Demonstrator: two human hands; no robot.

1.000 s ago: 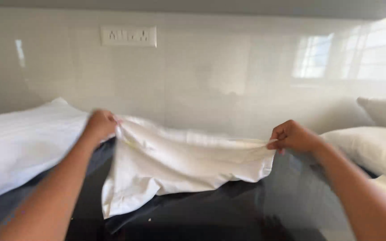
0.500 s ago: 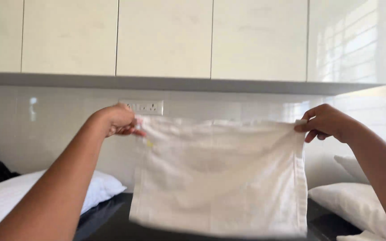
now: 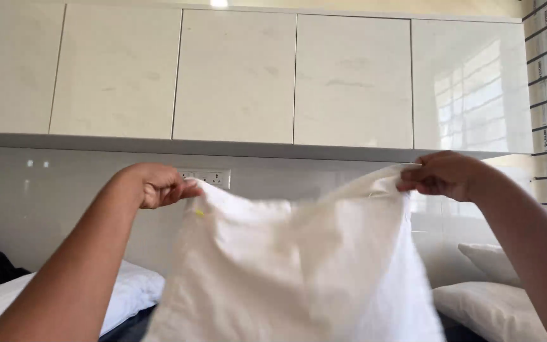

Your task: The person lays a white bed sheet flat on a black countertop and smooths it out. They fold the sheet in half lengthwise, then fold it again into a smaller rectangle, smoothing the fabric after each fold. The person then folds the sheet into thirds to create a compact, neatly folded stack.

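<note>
Left hand (image 3: pixel 156 185) and right hand (image 3: pixel 441 175) each pinch a top corner of the white pillowcase (image 3: pixel 299 266) above the bed (image 3: pixel 131 320); keeping both corners level should help it hang straight.

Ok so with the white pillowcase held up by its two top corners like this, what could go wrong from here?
1. Each hand, left hand and right hand, pinches only a small corner of the white pillowcase; a weak grip could let one corner slip and the cloth might drop.
2. The top edge sags between the hands, so it may hang unevenly.
3. The raised cloth hides the surface below, so judging where it lands looks hard.
</note>
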